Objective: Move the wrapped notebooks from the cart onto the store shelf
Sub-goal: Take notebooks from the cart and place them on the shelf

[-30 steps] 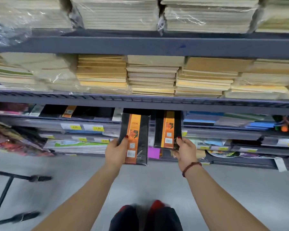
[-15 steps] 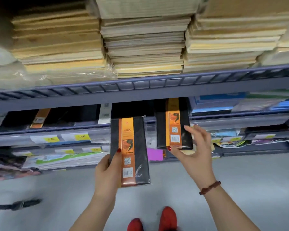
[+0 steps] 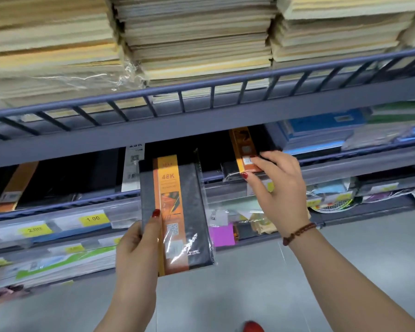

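My left hand (image 3: 135,255) grips a wrapped notebook (image 3: 177,212), dark grey with an orange band marked 48K, upright in front of the shelf. My right hand (image 3: 277,190) holds a second wrapped notebook (image 3: 243,152) of the same kind by its near end. That one lies flat, most of it in under the grey shelf (image 3: 201,123), on top of other dark notebooks. More black and orange notebooks (image 3: 15,185) lie on the same shelf level to the left. The cart is out of view.
Stacks of cream paper pads (image 3: 197,39) fill the shelf above, behind a grey rail (image 3: 225,82). Blue packs (image 3: 321,130) lie right of the notebooks. Lower shelves carry yellow price tags (image 3: 92,219) and wrapped stationery. Grey floor and a red shoe (image 3: 249,327) are below.
The view has closed in on the shelf. My right hand has pushed its notebook further in under the shelf. My left hand still holds its notebook in front.
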`<state>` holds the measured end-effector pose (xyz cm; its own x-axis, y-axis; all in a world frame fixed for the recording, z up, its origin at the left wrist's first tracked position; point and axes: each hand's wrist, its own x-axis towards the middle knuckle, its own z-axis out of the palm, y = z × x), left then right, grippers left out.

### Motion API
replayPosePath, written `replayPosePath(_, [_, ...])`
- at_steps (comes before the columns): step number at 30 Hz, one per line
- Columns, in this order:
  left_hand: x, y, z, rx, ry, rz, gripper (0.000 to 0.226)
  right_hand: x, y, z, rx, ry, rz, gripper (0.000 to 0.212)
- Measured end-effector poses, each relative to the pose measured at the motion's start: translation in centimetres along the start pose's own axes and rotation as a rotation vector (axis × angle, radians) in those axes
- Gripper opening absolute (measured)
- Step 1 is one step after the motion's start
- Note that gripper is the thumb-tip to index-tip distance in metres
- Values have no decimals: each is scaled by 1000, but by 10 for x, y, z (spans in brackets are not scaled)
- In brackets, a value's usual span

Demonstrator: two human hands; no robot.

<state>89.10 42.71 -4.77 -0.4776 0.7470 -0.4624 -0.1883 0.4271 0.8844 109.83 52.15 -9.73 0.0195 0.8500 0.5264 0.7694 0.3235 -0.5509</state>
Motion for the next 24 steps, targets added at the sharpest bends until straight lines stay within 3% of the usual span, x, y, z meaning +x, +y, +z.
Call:
replayPosePath(8, [11,-8,4,-4,-34,3,30,16,10,6,-185,-155,-65,34])
replayPosePath(16, [4,-3,13,-23,-83,22,41,9,8,-6,-137,-240,-34,30])
replayPosePath(20, [3,3,29,-23,-133,36,46,-10,-15,-19,208,-202,94,36])
replayPosePath(24, [8,2,50,-7,-174,7,46,-36,-38,-27,702,-294,467,20])
